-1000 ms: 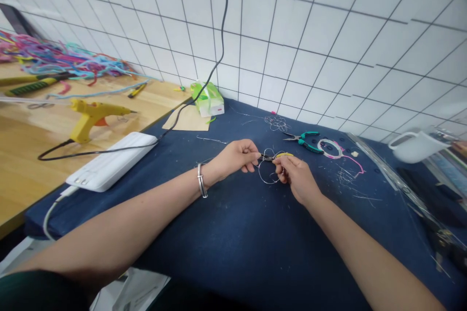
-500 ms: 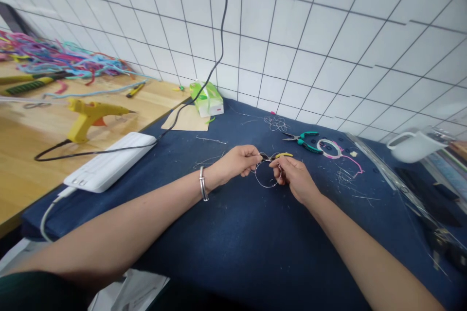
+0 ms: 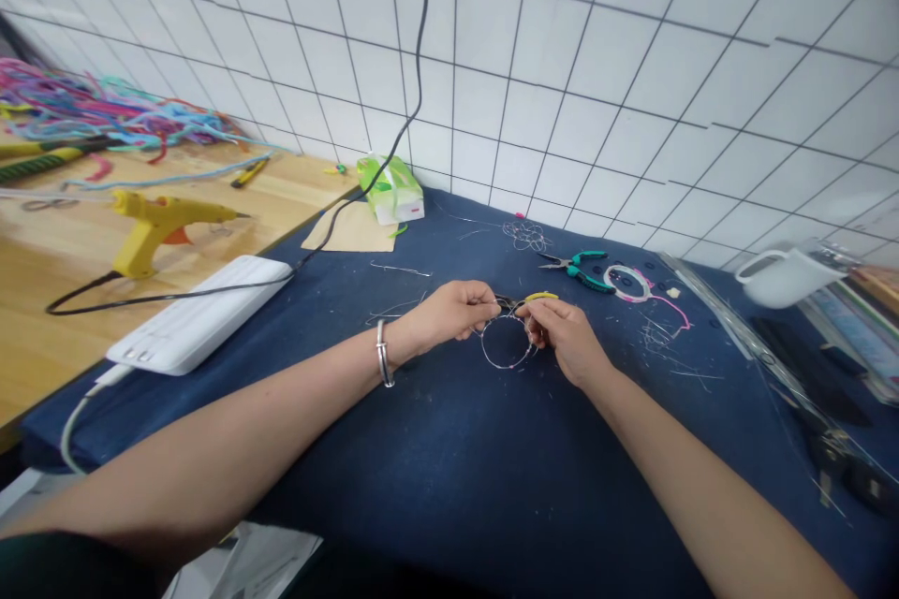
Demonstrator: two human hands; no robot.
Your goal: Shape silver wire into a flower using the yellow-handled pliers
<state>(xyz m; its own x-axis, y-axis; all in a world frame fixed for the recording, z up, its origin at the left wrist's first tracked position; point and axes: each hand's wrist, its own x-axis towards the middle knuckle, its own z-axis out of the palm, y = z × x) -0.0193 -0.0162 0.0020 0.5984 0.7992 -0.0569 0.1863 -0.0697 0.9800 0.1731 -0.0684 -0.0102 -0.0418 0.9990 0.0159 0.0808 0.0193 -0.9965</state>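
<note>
My left hand (image 3: 449, 311) is closed in a pinch on the top left of a thin silver wire loop (image 3: 504, 343) held over the dark blue cloth (image 3: 449, 459). A silver bangle (image 3: 383, 353) sits on that wrist. My right hand (image 3: 567, 334) is closed on the loop's right side and holds small yellow-handled pliers (image 3: 535, 299) whose dark jaws meet the wire between the two hands.
Teal-handled pliers (image 3: 580, 265), a pink-and-white ring (image 3: 628, 282) and wire scraps lie behind the hands. A white power strip (image 3: 197, 314), yellow glue gun (image 3: 151, 217) and green tissue pack (image 3: 390, 189) are at left. A white cup (image 3: 783, 276) stands at right.
The wire loop has turned and now hangs as a rounder ring below the hands. Both hands stay pinched on it and have barely moved.
</note>
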